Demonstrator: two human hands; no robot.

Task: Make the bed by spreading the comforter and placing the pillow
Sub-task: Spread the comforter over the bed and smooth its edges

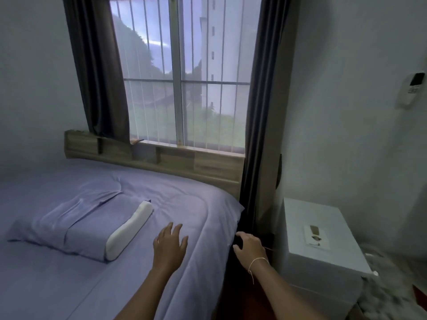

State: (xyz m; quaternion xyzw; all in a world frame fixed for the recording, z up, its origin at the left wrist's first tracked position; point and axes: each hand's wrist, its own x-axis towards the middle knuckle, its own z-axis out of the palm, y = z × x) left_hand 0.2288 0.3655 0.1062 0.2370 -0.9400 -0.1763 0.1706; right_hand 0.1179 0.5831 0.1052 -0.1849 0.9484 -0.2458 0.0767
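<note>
Along the right edge of the bed (pixel 69 285), the lilac fabric comforter (pixel 189 204) drops over the side into a dark, narrow gap, and just beyond that gap stands a white box-shaped bedside cabinet (pixel 323 250). Tight room there. At the far end, the light wooden headboard (pixel 184 160) runs under the barred window (pixel 182 72), with a dark grey curtain (pixel 256 135) hanging down to the bed's far right corner. Plenty of open lilac surface spreads near and left. The lilac-covered pillow (pixel 80 225), its white foam end poking out, lies on the bed left of centre, angled, well short of the headboard. Left hand (pixel 169 245) reaches forward, palm down, fingers spread and empty over the comforter near the right edge, just right of the pillow. Right hand (pixel 249 248), thin cord at the wrist, sits at the bed's side edge, fingers curled; whether they pinch fabric I cannot tell.
</note>
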